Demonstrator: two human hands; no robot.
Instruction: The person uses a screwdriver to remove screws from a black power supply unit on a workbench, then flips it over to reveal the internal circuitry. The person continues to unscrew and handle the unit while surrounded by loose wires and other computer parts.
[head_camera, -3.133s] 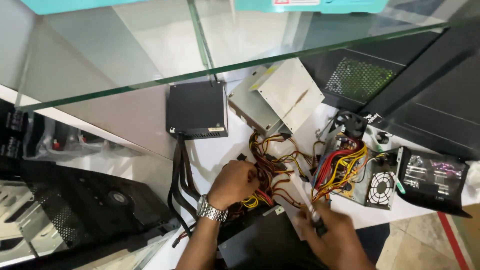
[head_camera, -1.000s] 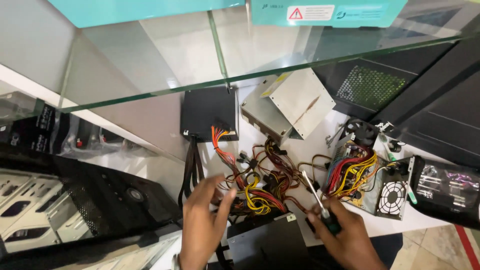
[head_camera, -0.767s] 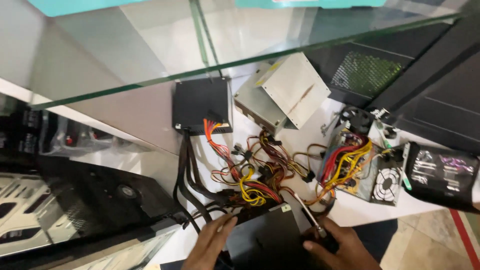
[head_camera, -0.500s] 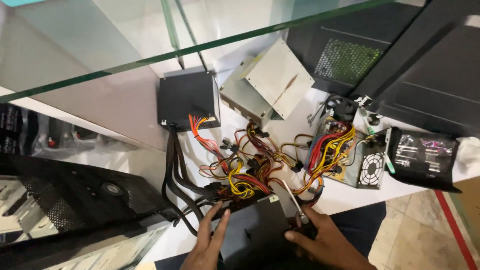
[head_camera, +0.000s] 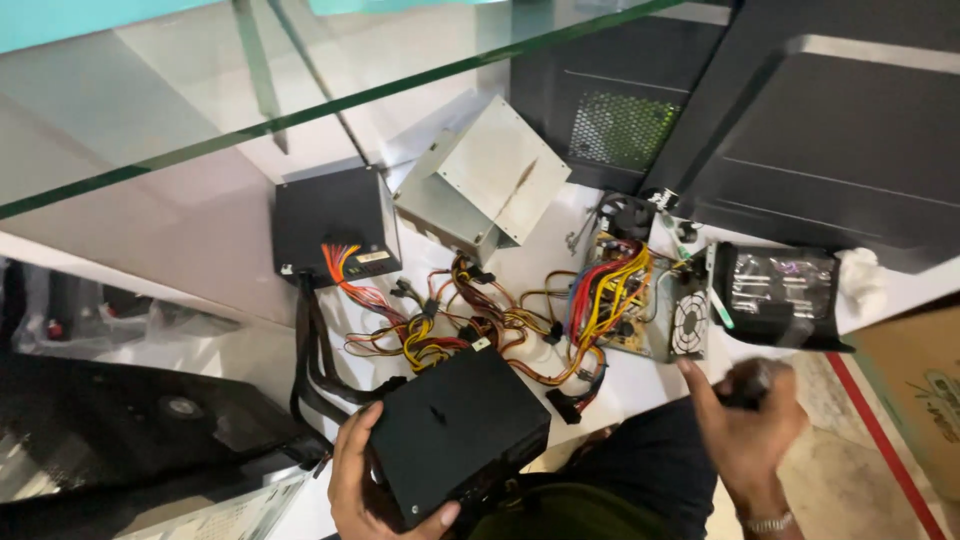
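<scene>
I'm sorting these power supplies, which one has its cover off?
The opened power supply on the right, beside the grey metal box: its coloured wires and fan show. Both black ones are closed.

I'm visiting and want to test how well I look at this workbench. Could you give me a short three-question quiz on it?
1. True or false: the left hand grips a black power supply box by its edge.
2. The opened power supply with the small fan lies where? A) left of the silver metal box B) right of the tangled coloured wires C) on the floor
3. Fill in: the right hand is closed around a dark ____ of a tool.

Key: 1 true. 2 B. 3 handle; the tool's tip is hidden, so I cannot tell its kind.
</scene>
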